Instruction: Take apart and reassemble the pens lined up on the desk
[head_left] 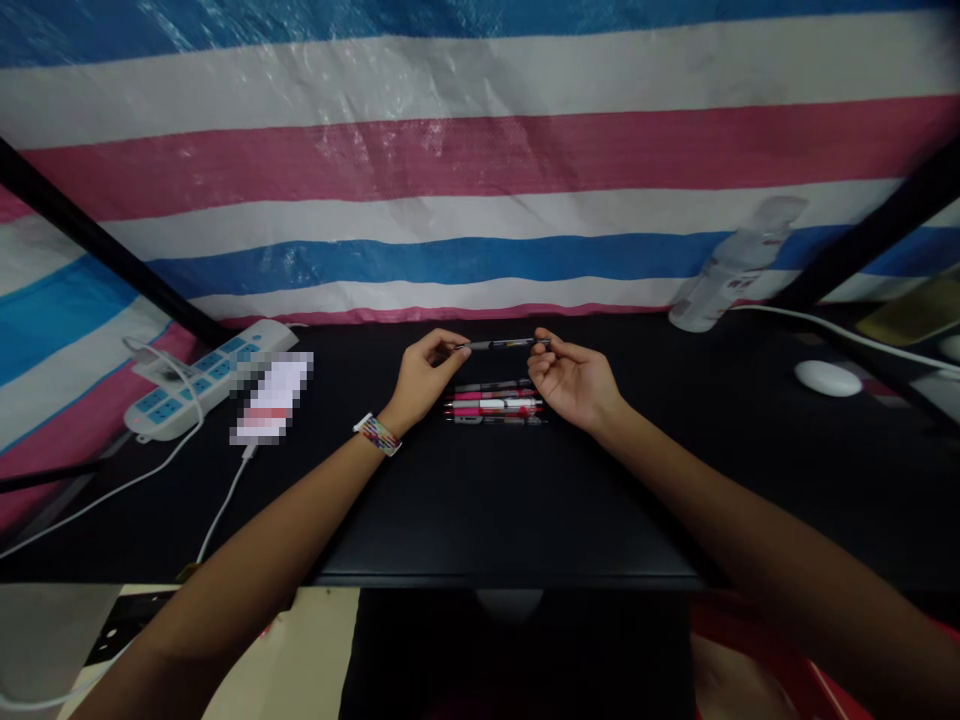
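Between my two hands a dark pen (502, 344) with a grey grip lies crosswise, level with the desk's far part. My left hand (426, 370), with a colourful woven band on its wrist, pinches the pen's left end between thumb and fingers. At the other end, my right hand (574, 378) holds the pen with thumb and fingertips, palm partly turned up. Just nearer to me, several pens (495, 406) lie side by side on the black desk (495, 510), some pink, one partly white, others dark or clear.
On the left are a white power strip (214, 380) and a phone (271, 398), blurred out, with a white cable. A clear bottle (735, 265) and a white mouse (828, 378) stand right. Striped sheeting (450, 160) hangs behind, with black poles at both sides.
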